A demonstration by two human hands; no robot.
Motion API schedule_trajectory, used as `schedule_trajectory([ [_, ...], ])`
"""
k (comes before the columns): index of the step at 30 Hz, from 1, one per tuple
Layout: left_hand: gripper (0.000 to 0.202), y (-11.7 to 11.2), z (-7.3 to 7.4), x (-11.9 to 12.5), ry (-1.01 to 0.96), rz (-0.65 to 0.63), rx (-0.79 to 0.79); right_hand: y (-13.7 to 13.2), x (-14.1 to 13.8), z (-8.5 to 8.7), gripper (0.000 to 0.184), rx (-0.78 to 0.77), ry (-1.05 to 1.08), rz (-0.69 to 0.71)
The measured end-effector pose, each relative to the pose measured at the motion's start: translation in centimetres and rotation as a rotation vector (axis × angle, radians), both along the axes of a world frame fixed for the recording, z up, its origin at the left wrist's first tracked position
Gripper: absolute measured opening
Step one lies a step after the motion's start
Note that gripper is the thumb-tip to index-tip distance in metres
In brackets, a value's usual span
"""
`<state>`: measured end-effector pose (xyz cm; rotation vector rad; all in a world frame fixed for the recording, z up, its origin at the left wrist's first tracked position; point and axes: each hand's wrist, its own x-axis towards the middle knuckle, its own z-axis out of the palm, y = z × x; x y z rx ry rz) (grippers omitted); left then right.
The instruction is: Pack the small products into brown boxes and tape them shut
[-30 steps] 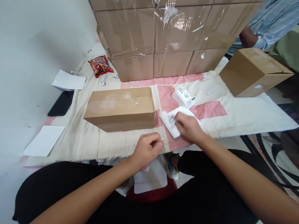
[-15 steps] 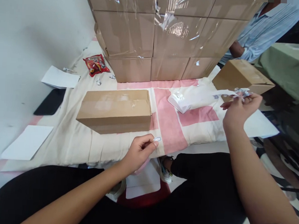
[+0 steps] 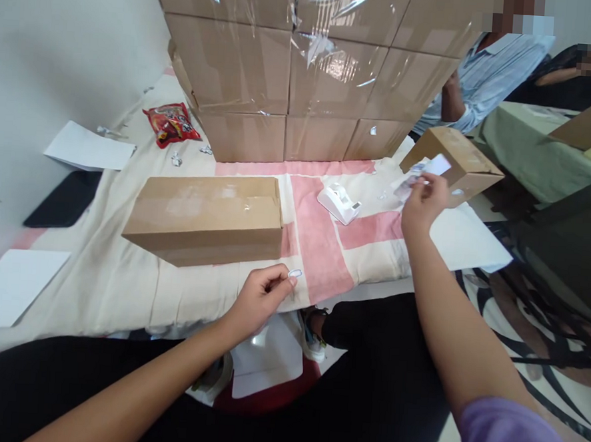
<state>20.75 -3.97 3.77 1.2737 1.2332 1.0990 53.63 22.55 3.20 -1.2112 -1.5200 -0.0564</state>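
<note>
My left hand (image 3: 266, 291) is closed in a pinch on a small whitish oval piece (image 3: 295, 273), which sticks out past the fingertips in front of the carton. My right hand (image 3: 425, 199) is raised over the right side of the cloth, fingers closed on a pale strip (image 3: 438, 165) with crumpled bits around it; the strip is blurred and its material is unclear. A white tape dispenser (image 3: 339, 204) sits on the cloth between my hands. To its left lies a closed brown carton (image 3: 206, 209).
Stacked cartons (image 3: 235, 64) under clear film rise behind. A red snack packet (image 3: 171, 124), black phone (image 3: 64, 199) and white paper (image 3: 18, 287) lie left. Another carton (image 3: 459, 158) and a white sheet (image 3: 467, 241) are at right. A person in a blue shirt (image 3: 505, 74) stands beyond.
A white strip ran from near the tape dispenser to my right hand; now it no longer spans that gap. My right hand has turned upward. My left hand keeps its pinch; the view has shifted right.
</note>
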Motion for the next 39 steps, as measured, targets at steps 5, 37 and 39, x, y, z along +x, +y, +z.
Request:
schedule_trajectory([
  [5, 0.039, 0.2, -0.4, -0.4, -0.005, 0.028, 0.014, -0.4, -4.5, -1.5, 0.01, -0.267, -0.024, 0.249],
  [37, 0.014, 0.7, 4.9, -6.6, 1.023, 0.421, 0.717, -14.0, -16.2, 1.5, 0.017, -0.562, 0.036, 0.88],
  [39, 0.031, 1.9, 5.9, -9.7, 1.113, 0.736, 0.708, -14.2, -16.6, 1.0, 0.017, -0.584, 0.058, 0.922],
])
